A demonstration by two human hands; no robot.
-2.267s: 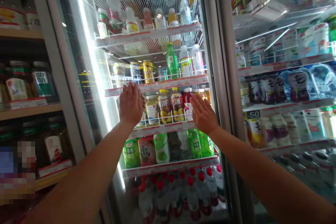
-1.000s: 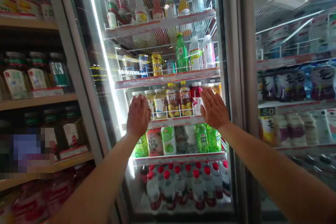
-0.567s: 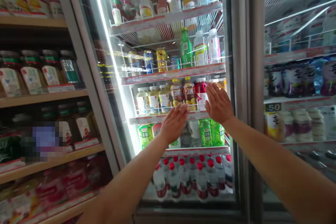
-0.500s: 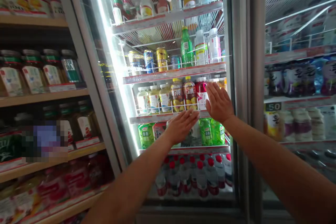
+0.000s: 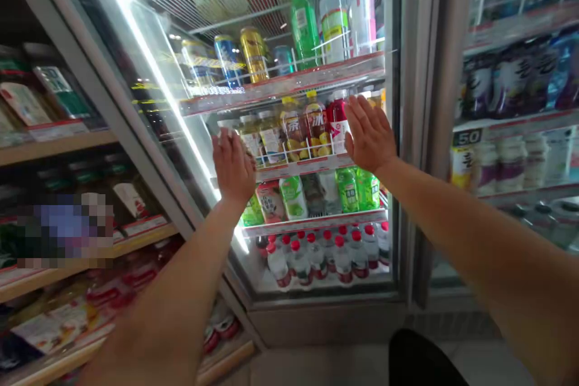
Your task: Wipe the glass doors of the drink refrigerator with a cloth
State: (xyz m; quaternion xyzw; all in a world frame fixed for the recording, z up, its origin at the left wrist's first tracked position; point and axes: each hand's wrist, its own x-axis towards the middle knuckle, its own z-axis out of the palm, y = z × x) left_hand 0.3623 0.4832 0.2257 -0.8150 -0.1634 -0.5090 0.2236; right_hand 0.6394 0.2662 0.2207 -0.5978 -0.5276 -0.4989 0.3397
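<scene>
My left hand (image 5: 234,167) is raised flat in front of the left side of a lit drinks fridge, fingers stretched out and holding nothing. My right hand (image 5: 371,136), its fingers straight too, covers part of a red-capped bottle (image 5: 338,126) on the right of the same shelf. Both palms face the glass door (image 5: 212,66); whether they press on it I cannot tell. Between the hands stand dark tea bottles with yellow caps (image 5: 293,126). Below them are green bottles (image 5: 347,189) and, lower still, clear bottles with red caps (image 5: 342,262).
Wooden shelves (image 5: 136,241) with bottles run along the left. A metal door frame (image 5: 423,132) parts this fridge from another on the right, where purple-labelled bottles (image 5: 511,84) stand. Cans (image 5: 254,54) fill a higher shelf. A dark rounded shape (image 5: 420,362) shows on the floor.
My left hand has moved left, away from the right hand, and turned upright. The right hand stays near the same bottle. The view has tipped downward, bringing the floor into sight.
</scene>
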